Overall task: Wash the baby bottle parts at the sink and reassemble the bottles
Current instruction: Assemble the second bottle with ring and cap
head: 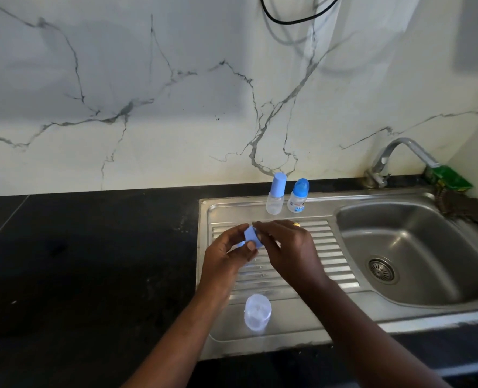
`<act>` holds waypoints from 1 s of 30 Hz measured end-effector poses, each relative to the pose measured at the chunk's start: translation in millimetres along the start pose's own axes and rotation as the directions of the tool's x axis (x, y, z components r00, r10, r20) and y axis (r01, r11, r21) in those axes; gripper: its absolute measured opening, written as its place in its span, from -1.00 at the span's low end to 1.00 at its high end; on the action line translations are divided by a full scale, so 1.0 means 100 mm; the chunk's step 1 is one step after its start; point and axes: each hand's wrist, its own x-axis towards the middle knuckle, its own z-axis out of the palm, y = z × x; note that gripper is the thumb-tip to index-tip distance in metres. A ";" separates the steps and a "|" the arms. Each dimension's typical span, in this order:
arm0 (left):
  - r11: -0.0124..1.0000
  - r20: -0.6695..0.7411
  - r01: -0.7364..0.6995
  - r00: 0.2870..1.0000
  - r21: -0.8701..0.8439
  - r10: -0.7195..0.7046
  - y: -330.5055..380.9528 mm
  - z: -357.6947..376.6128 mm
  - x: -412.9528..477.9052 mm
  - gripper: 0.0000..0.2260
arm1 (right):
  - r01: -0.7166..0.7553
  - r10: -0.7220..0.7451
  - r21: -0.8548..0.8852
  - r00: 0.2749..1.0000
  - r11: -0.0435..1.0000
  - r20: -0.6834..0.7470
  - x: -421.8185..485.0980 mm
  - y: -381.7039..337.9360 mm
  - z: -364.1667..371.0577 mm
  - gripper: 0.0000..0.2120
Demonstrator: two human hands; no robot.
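You're holding the blue cap [252, 238] above the drainboard [340, 254], left hand [226, 257] pinching it between thumb and fingers, right hand [289, 247] gripping it from the other side with its fingertips on top. An open clear bottle [257, 312] is standing on the drainboard below your wrists, near the front edge. Two capped bottles [276, 196] are standing side by side at the drainboard's back edge, against the wall. The basin [428, 242] is lying to the right, the tap [394, 155] behind it, and a green pack [452, 177] is sitting in the corner. Black counter [92, 261] is running off to the left.
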 end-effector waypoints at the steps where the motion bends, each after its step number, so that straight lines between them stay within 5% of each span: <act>1: 1.000 -0.006 0.002 1.000 -0.001 -0.002 0.00 0.01 -0.01 -0.66 | -0.021 0.021 0.041 1.000 0.999 0.006 -0.01 0.00 0.01 -0.78; 13: 0.999 0.056 0.017 0.998 -0.031 -0.015 -0.01 0.02 -0.01 -0.66 | -0.362 0.320 0.329 0.931 0.872 0.177 -0.08 0.00 -0.11 -0.80; 20: 0.990 0.016 0.088 0.996 -0.110 -0.086 -0.01 0.18 -0.01 -0.81 | -0.457 0.384 0.352 0.886 0.817 0.259 -0.14 0.12 -0.17 -0.65; 30: 0.997 -0.051 0.029 0.998 -0.066 -0.032 -0.02 0.45 0.04 -0.92 | -0.483 0.439 0.381 0.876 0.789 0.201 -0.16 0.33 -0.30 -0.64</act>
